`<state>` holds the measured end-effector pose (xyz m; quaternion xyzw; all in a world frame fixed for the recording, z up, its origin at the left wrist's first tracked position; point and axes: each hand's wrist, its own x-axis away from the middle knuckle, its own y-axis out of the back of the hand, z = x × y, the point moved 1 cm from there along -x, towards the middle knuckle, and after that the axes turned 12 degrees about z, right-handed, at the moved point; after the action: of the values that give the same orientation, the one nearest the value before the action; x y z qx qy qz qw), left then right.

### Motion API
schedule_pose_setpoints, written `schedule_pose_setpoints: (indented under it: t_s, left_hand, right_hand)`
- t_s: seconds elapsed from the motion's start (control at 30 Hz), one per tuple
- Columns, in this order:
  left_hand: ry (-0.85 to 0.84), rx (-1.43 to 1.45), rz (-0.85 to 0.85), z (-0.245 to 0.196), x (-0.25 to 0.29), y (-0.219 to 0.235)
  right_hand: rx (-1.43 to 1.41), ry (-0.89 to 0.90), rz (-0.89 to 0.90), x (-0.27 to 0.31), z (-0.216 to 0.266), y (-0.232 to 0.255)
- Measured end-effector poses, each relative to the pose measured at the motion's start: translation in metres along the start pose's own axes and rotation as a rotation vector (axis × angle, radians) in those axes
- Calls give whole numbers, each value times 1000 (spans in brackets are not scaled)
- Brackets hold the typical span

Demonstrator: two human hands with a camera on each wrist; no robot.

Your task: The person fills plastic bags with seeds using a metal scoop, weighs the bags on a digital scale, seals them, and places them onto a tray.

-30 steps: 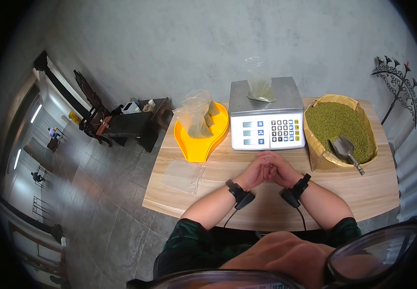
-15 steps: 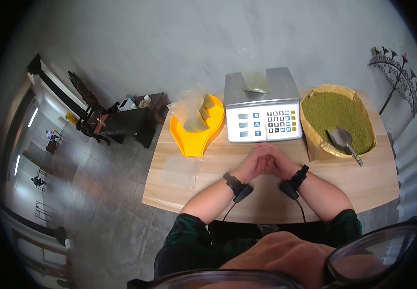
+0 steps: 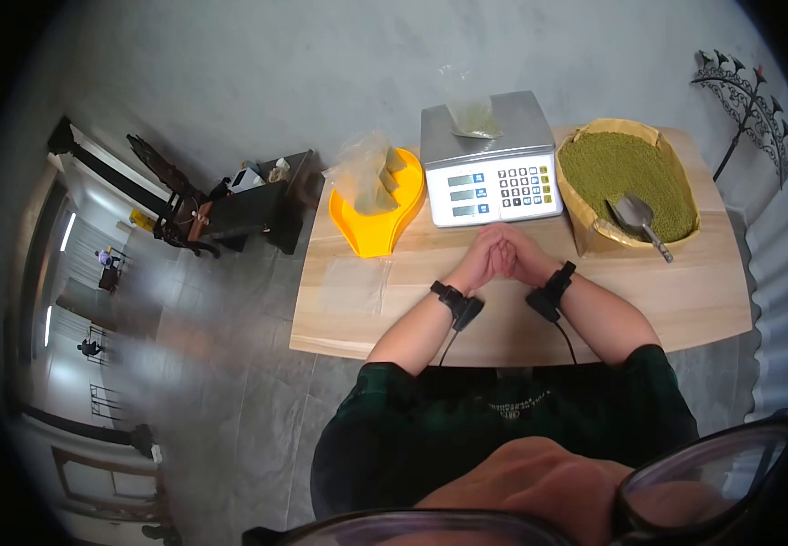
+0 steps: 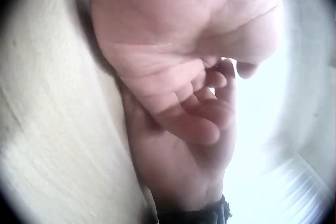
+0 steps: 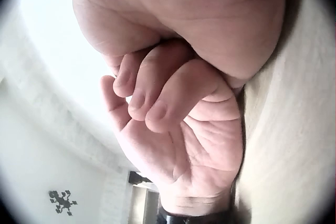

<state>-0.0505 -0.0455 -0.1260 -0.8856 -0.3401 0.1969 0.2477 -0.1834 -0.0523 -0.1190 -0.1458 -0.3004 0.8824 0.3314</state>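
Note:
In the head view, the left hand (image 3: 476,262) and right hand (image 3: 526,258) meet at the table's middle, just in front of a white scale (image 3: 494,189), fingers loosely interlaced. The left wrist view has the left hand (image 4: 178,24) close up, with the right hand (image 4: 168,155) beyond it. Loosely bent fingers of the right hand (image 5: 184,19) lie over the palm of the left hand (image 5: 194,155) in the right wrist view. Neither hand holds an object. A clear bag with green contents (image 3: 477,124) rests on the scale's metal plate.
Left of the scale, a yellow tray (image 3: 371,234) holds several filled clear bags (image 3: 368,177). Flat clear bags (image 3: 355,284) lie before it on the wooden table (image 3: 430,328). At right stands a paper sack of green grains (image 3: 617,168) with a metal scoop (image 3: 635,215).
The head view has shifted, so the table, its contents and the hands appear higher in the picture, and more of the dark shirt shows. The hands stay together.

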Motion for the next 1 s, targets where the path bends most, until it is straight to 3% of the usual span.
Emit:
schedule_pose_setpoints:
  t_s: [0.07, 0.13, 0.2, 0.23, 0.33, 0.37, 0.43, 0.47, 0.53, 0.57, 0.63, 0.67, 0.7, 0.73, 0.77, 0.83, 1.0]
  left_hand:
    - [-27, -147, -109, -9, -5, -12]
    - [5, -99, -88, -23, -9, -21]
    - [51, -388, -286, -52, -11, -28]
    - [-10, -479, -268, -71, -13, -25]
    - [-287, -892, -354, -146, -35, -13]
    - [-379, -897, -485, -167, -47, -11]
    - [-477, -1353, -526, -210, -74, 18]
    - [-482, -1355, -520, -224, -89, 37]
    - [-668, -2036, -590, -244, -112, 64]
    - [-675, -2034, -585, -252, -117, 72]
    - [-157, -1893, -356, -263, -125, 76]
    - [-159, -1889, -344, -267, -126, 76]
    - [-18, -1904, -429, -270, -122, 65]
    - [130, -1910, -518, -274, -116, 61]
    - [142, -1899, -522, -278, -107, 57]
    - [-11, -1798, -385, -288, -90, 52]
    - [28, -1798, -391, -314, -30, 10]
  right_hand:
    - [34, 30, -41, -2, 0, 1]
    - [49, 27, 48, -3, 7, 2]
    - [168, 215, -37, -9, 21, -5]
    - [181, 223, -31, -14, 35, -15]
    - [889, 474, -155, -38, 93, -29]
    - [1061, 550, -260, -48, 114, -31]
    - [1351, 760, -428, -74, 165, -38]
    - [1491, 744, -546, -87, 184, -40]
    - [1577, 705, -606, -116, 207, -26]
    - [1714, 627, -616, -132, 211, -13]
    - [1850, 540, -641, -139, 223, -7]
    - [1785, 456, -524, -140, 227, -2]
    - [1712, 369, -403, -140, 227, 0]
    - [1710, 358, -400, -136, 226, -1]
    - [1615, 417, -372, -132, 224, -2]
    - [1519, 457, -332, -123, 224, -13]
    - [1495, 526, -145, -126, 218, -53]
